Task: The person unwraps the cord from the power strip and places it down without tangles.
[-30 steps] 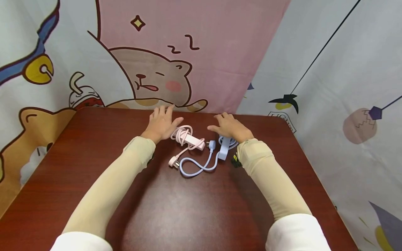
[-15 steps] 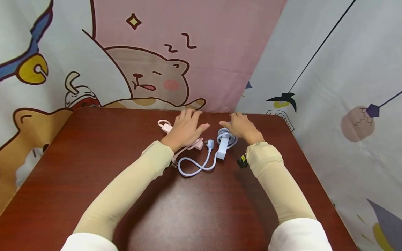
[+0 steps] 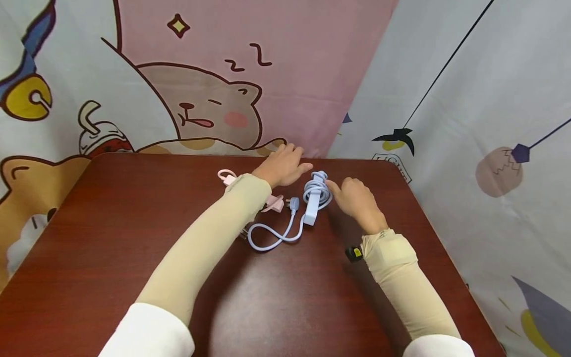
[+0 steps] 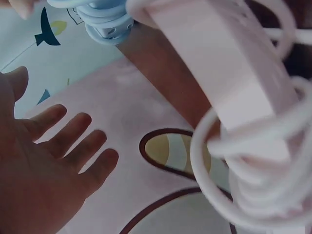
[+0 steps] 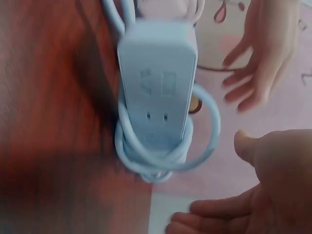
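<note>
A light-blue power strip (image 3: pixel 312 210) with its cord wound round one end lies right of the table's middle; its plug (image 3: pixel 293 204) and a loop of cord lie to its left. My left hand (image 3: pixel 284 166) hovers with spread fingers just left of its far end, holding nothing. To the strip's right, my right hand (image 3: pixel 357 203) is also empty, thumb near the wound cord. A pink power strip (image 4: pixel 219 63) fills much of the left wrist view; in the head view my left forearm hides most of it. Sockets (image 5: pixel 156 117) on the blue strip face up in the right wrist view.
The dark red-brown table (image 3: pixel 147 208) ends at the far side against a cartoon-printed cloth (image 3: pixel 303 64). A similar cloth hangs along the right side. A small black wrist device (image 3: pixel 354 254) sits under my right wrist.
My left hand has moved right, over and past the pink power strip to near the blue one. The right hand has drawn off the blue strip, rightward and towards me. The strips stay on the table.
</note>
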`<state>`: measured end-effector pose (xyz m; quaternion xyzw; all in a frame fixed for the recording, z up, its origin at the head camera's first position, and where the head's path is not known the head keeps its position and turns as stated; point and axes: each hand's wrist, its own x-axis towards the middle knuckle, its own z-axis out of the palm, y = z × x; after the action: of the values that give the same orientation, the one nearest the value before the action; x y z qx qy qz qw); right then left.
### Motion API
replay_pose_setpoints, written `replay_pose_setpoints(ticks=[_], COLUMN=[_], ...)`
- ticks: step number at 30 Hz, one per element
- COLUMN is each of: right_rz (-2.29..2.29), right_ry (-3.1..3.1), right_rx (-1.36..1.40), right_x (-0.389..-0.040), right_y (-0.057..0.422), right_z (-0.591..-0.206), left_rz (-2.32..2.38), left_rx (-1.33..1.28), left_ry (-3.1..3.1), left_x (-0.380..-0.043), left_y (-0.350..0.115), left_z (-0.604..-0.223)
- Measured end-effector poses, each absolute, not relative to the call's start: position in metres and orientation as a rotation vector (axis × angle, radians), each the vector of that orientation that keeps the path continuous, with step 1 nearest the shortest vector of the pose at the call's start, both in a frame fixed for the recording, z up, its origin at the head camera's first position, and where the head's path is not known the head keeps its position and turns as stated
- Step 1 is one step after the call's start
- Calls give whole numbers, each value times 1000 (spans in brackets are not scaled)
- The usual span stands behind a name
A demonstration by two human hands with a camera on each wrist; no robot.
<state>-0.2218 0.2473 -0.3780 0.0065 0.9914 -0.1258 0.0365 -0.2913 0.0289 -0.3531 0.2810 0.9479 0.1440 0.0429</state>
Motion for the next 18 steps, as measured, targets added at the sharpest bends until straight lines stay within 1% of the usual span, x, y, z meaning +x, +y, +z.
replay_pose_setpoints(ticks=[6,11,18], right_rz=[-512,-637,-694], right_ry=[2940,2882,2827], right_rx=[170,194,198], right_x=[-193,-177,-165], right_y=[225,207,209], right_z=[-388,-402,-417], left_rz=[540,603,623], left_rx=[787,728,737], left_ry=[2801,2764,2677], left_x=[-305,-311,-310], left_y=[43,55,80], left_z=[-363,-374,-385])
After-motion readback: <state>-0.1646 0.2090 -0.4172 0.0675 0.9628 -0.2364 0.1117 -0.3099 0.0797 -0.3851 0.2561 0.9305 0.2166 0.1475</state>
